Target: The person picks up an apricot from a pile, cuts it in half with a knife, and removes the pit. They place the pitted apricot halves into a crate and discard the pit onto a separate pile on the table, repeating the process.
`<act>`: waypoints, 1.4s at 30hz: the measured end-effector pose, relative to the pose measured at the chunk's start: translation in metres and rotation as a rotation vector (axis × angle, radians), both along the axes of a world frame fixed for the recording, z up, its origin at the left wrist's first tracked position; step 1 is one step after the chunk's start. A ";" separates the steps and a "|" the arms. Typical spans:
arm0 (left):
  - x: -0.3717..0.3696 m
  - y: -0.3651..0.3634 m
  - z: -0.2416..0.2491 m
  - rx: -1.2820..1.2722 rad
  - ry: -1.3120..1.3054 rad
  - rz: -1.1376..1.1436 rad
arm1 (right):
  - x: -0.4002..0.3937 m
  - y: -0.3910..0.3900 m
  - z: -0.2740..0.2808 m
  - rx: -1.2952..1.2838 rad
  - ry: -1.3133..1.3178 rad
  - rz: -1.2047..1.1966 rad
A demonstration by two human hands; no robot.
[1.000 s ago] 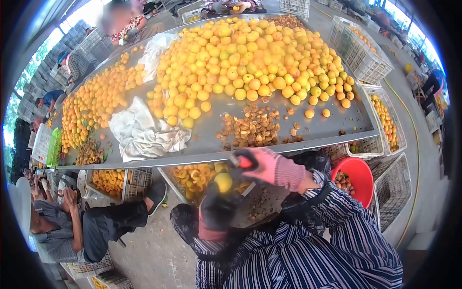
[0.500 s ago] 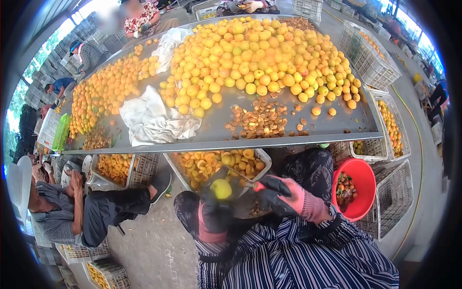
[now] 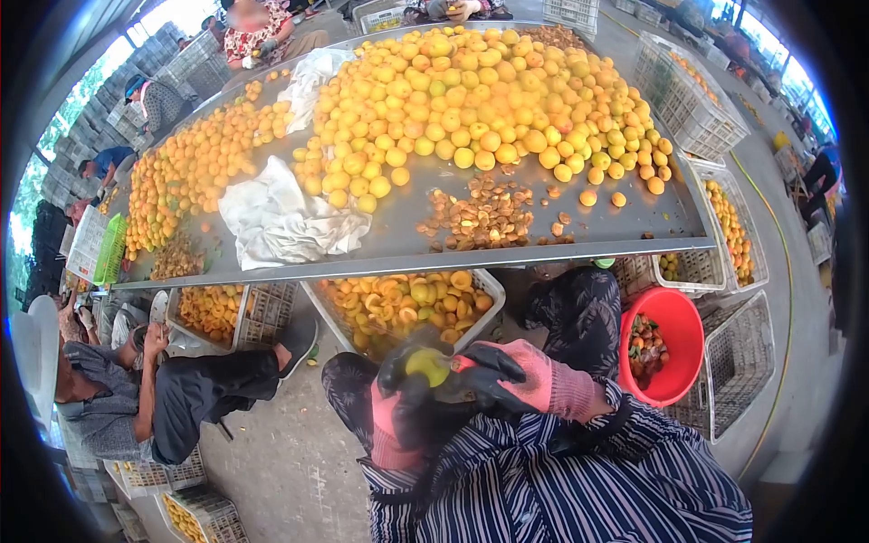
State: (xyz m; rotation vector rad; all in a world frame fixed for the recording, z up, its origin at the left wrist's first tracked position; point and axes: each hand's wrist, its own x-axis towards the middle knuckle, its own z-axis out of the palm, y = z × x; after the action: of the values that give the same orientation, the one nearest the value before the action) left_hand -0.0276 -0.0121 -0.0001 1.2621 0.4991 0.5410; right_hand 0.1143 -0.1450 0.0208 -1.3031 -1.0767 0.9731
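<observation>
My left hand [image 3: 404,389], in a pink and black glove, is wrapped round a yellow-green fruit [image 3: 427,366] above my lap. Close at its right, my right hand [image 3: 507,373], gloved the same way, grips a tool with a red handle [image 3: 462,363]; the tool's blade cannot be made out against the fruit. Just beyond both hands stands a crate of halved orange fruit [image 3: 407,308]. On the metal table [image 3: 389,237] lie a big heap of yellow-orange fruit [image 3: 471,100] and a pile of brown pits [image 3: 484,215].
White cloths [image 3: 285,217] lie on the table. A red bucket [image 3: 663,348] of scraps stands at my right beside an empty crate [image 3: 738,362]. A seated person [image 3: 118,385] is at the left, near another fruit crate [image 3: 217,312]. More people sit beyond the table.
My hands have come together: the red-handled tool, earlier held apart with its thin blade showing, is now at the fruit. The view has shifted slightly.
</observation>
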 end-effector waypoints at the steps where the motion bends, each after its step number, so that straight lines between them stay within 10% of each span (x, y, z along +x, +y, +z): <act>1: 0.004 -0.007 0.018 -0.124 -0.054 -0.020 | 0.000 0.001 0.000 -0.049 -0.032 0.039; 9: 0.007 -0.009 0.019 -0.276 -0.080 -0.040 | -0.011 0.006 -0.016 0.178 0.039 -0.023; 11: 0.010 -0.008 0.007 0.093 0.038 -0.004 | -0.009 0.006 0.005 -0.325 -0.690 -0.082; 14: 0.012 -0.005 -0.002 -0.308 -0.176 0.113 | 0.002 0.008 0.004 -0.366 -0.742 -0.476; 22: 0.013 -0.003 0.005 -0.618 -0.356 0.111 | -0.005 -0.001 -0.011 -0.029 -0.034 0.023; 39: 0.009 0.000 -0.001 -0.463 -0.309 0.021 | -0.006 0.008 -0.019 0.000 -0.288 -0.002; 42: 0.011 -0.001 0.005 -0.480 -0.238 0.099 | -0.005 0.011 0.001 -0.374 -0.495 0.104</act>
State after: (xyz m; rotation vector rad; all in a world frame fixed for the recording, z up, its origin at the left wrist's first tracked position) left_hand -0.0162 -0.0134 0.0044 0.7082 0.4575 0.6031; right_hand 0.1089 -0.1337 0.0222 -1.8758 -1.3901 0.9848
